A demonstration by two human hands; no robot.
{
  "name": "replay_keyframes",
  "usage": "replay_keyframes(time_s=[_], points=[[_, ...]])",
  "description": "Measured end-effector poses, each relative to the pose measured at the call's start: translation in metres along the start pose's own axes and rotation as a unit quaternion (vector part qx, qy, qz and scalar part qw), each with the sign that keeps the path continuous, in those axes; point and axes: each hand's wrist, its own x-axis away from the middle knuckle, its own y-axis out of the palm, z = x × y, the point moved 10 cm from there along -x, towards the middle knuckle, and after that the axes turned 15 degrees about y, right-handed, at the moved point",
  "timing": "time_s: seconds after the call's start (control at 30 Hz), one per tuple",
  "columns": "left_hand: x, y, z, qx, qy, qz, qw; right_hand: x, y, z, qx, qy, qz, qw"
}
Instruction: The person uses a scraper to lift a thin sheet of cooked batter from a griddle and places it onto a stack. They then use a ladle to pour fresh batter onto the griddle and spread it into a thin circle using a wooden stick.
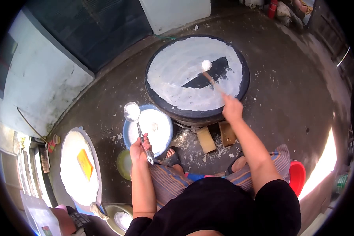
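My right hand (233, 109) is closed around a wooden-handled spreader (212, 82), its tip covered by a white lump. That tip rests on or just above a large round black griddle (246, 76). White batter (177, 59) coats most of the griddle, leaving a dark bare patch (208, 76) right of the middle. In my left hand (139, 150) is a metal ladle (139, 128), gripped by its handle, with white batter in its bowl. The ladle's bowl is over the left rim of a blue basin (126, 135), which holds more white batter.
A round board (97, 167) with a white layer and an orange-yellow piece (84, 164) stands at left. Near my feet are a green bowl (124, 165) and tan blocks (205, 140) among white scraps. A red basin (297, 177) sits at my right.
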Motion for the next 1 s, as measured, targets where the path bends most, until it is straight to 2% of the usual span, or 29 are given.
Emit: replay_keyframes(time_s=[0.07, 0.2, 0.23, 0.27, 0.33, 0.4, 0.47, 0.53, 0.57, 0.63, 0.67, 0.73, 0.77, 0.8, 0.87, 0.9, 0.97, 1.0], points=[[0.002, -0.002, -0.001, -0.005, -0.005, 0.003, 1.000, -0.023, -0.010, 0.022, 0.060, 0.057, 0.007, 0.997], [-0.001, -0.002, -0.002, -0.003, -0.006, 0.011, 1.000, -0.017, -0.017, 0.030, -0.103, 0.185, -0.057, 0.976], [0.000, 0.000, -0.002, -0.006, -0.004, 0.013, 1.000, -0.007, -0.017, 0.020, -0.104, 0.173, -0.062, 0.977], [0.000, 0.003, -0.003, -0.007, -0.003, 0.012, 1.000, 0.005, -0.017, 0.005, -0.116, 0.078, -0.025, 0.990], [0.002, 0.004, -0.004, -0.007, 0.000, 0.022, 1.000, 0.008, -0.012, 0.006, -0.045, 0.015, 0.001, 0.999], [0.001, 0.002, -0.006, -0.012, -0.007, 0.018, 1.000, -0.013, -0.011, 0.039, 0.021, 0.062, 0.052, 0.997], [0.001, 0.003, -0.007, -0.015, -0.013, 0.011, 1.000, -0.030, -0.025, 0.054, 0.051, 0.086, 0.050, 0.994], [0.000, 0.001, -0.007, -0.013, -0.013, 0.027, 0.999, -0.036, -0.032, 0.063, 0.051, 0.152, -0.011, 0.987], [-0.001, 0.000, -0.007, -0.014, -0.010, 0.026, 1.000, -0.034, -0.026, 0.067, 0.051, 0.155, -0.009, 0.987], [-0.003, 0.000, -0.006, -0.015, -0.004, 0.027, 1.000, -0.027, 0.004, 0.085, -0.076, 0.208, -0.069, 0.973], [-0.004, -0.001, -0.006, -0.016, 0.002, 0.031, 0.999, -0.031, 0.007, 0.093, -0.076, 0.208, -0.068, 0.973], [-0.001, 0.002, -0.007, -0.020, 0.004, 0.036, 0.999, -0.042, 0.006, 0.117, -0.207, 0.223, -0.061, 0.950], [0.000, 0.002, -0.007, -0.024, 0.001, 0.031, 0.999, -0.052, 0.017, 0.138, -0.199, 0.269, -0.095, 0.938], [0.000, 0.005, -0.008, -0.027, -0.004, 0.025, 0.999, -0.066, 0.035, 0.160, -0.201, 0.258, -0.080, 0.942], [0.000, 0.004, -0.008, -0.030, -0.008, 0.032, 0.999, -0.077, 0.050, 0.164, -0.268, 0.240, -0.133, 0.923], [-0.001, 0.004, -0.009, -0.027, -0.011, 0.040, 0.999, -0.076, 0.038, 0.160, -0.268, 0.241, -0.131, 0.923], [0.000, 0.004, -0.009, -0.029, -0.006, 0.041, 0.999, -0.056, 0.024, 0.135, -0.314, 0.256, -0.263, 0.876], [0.000, 0.003, -0.008, -0.030, -0.001, 0.043, 0.999, -0.053, 0.022, 0.138, -0.313, 0.256, -0.262, 0.876]])
